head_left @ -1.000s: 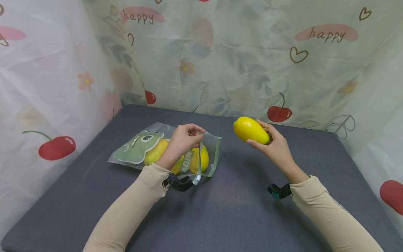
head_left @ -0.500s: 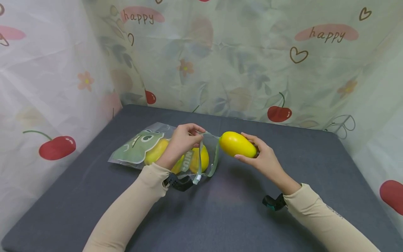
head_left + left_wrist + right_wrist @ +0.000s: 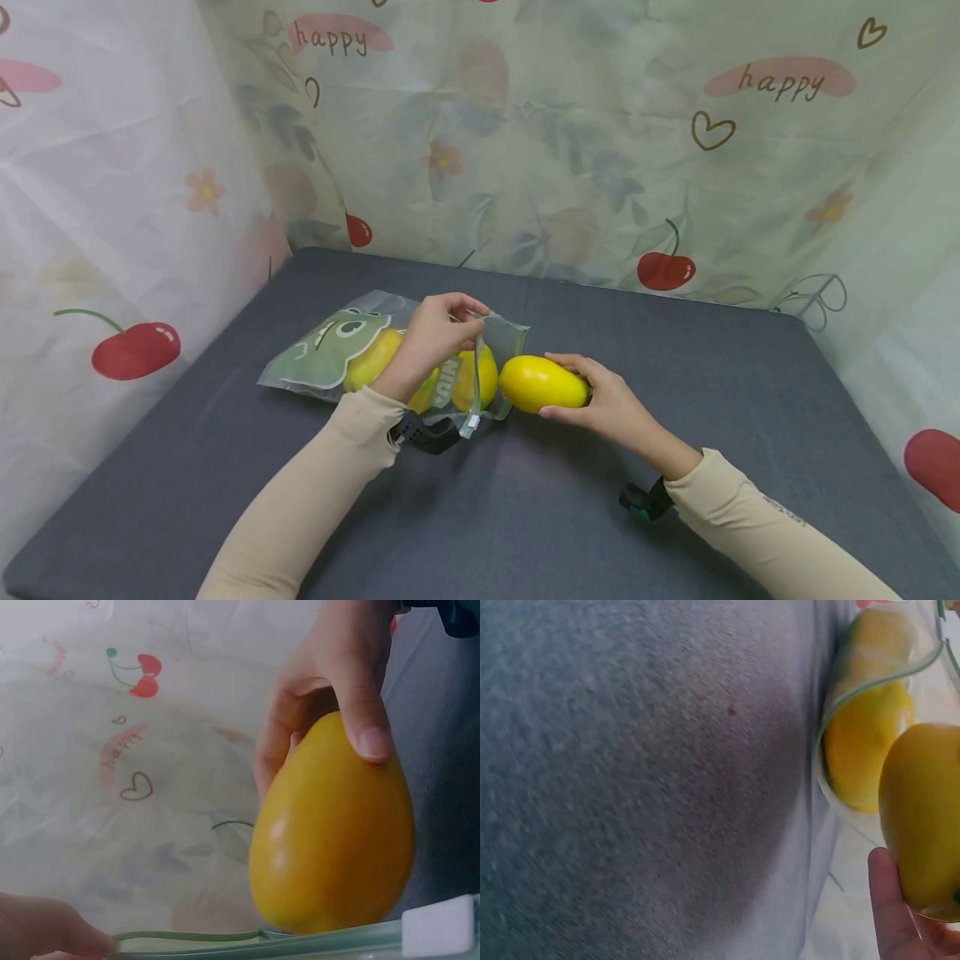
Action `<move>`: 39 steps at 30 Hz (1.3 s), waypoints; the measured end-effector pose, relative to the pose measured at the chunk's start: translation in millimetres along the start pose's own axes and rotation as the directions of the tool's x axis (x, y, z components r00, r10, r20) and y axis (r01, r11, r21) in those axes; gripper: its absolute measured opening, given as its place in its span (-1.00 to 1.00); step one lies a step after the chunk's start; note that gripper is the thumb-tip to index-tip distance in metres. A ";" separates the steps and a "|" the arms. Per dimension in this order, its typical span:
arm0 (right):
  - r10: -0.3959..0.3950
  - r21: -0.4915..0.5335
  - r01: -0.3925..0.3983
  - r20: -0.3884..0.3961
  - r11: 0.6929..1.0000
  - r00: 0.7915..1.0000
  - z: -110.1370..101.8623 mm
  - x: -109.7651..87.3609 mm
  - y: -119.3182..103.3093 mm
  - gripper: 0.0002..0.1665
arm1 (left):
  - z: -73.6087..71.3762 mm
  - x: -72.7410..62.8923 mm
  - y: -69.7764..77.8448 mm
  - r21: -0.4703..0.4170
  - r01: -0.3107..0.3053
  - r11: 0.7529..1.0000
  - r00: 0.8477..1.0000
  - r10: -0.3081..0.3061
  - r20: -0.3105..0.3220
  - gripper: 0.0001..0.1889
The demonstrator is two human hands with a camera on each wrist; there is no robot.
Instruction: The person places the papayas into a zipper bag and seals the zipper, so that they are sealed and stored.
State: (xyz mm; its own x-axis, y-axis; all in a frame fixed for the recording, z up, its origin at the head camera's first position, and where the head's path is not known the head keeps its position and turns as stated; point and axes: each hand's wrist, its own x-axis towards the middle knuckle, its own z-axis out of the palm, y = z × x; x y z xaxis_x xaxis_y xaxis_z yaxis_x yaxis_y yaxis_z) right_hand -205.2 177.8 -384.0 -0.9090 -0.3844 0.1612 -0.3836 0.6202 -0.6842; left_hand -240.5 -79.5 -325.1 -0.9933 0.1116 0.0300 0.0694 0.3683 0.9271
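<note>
My right hand [image 3: 611,406] grips a yellow mango [image 3: 542,384] by its right end, thumb in front and fingers behind. The mango's free end is right at the mouth of a clear zip bag [image 3: 517,337] printed with a green cartoon animal. My left hand [image 3: 435,333] pinches the bag's upper rim and keeps the mouth apart. Inside the bag lie several yellow fruits; one [image 3: 859,746] sits close behind the opening in the right wrist view. In the left wrist view the mango [image 3: 334,832] stands over the green rim, near the white zip slider [image 3: 438,927].
The bag lies on a dark grey cloth-covered table [image 3: 525,517]. Printed curtains [image 3: 525,167] hang behind the table and along both sides. A black wrist camera [image 3: 427,433] is strapped below each hand.
My right hand has brought the mango left and down, from apart on the right to the bag's mouth. The left hand and the bag have stayed in place.
</note>
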 end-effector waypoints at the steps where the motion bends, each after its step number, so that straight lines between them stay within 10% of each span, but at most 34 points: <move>1: -0.004 -0.001 0.004 0.011 1.000 1.000 1.3 0.0 0.7 -0.10 | 0.0 -0.3 0.2 0.000 0.000 1.000 1.000 0.000 -0.001 -0.81; 39: 0.031 0.090 -0.040 0.103 0.995 0.994 29.7 21.7 -22.0 -0.25 | 3.1 0.4 3.1 0.025 -0.002 1.000 1.000 0.002 -0.010 -0.83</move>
State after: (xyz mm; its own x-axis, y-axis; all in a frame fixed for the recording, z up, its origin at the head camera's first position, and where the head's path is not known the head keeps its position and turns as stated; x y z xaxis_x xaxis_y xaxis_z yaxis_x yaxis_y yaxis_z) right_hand -211.6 135.5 -386.5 -0.8986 -0.4338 0.0657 -0.3306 0.5709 -0.7515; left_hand -240.4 -75.4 -323.3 -0.9940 0.1031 0.0355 0.0733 0.3913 0.9173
